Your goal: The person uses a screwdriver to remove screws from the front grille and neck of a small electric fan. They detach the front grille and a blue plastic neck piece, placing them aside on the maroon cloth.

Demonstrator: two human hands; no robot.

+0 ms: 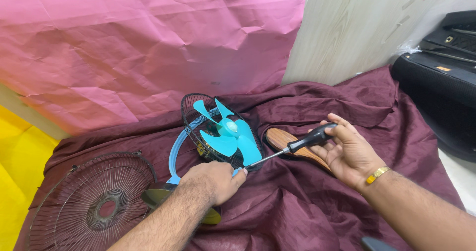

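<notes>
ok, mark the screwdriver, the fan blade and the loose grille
screwdriver (311, 138), head view, on the black handle in the right hand.
fan blade (229, 134), head view, on the teal blade beside the hub.
loose grille (74, 201), head view, on the wire spokes left of its centre.

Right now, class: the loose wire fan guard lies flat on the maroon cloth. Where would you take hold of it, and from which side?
Probably grip the loose wire fan guard by its outer rim hoop on the near left, coming from above. It lies flat with thin, bendable spokes, and the hoop looks stiffest. That side is away from the left hand, which rests by the fan, and from the right hand holding the screwdriver.
</notes>
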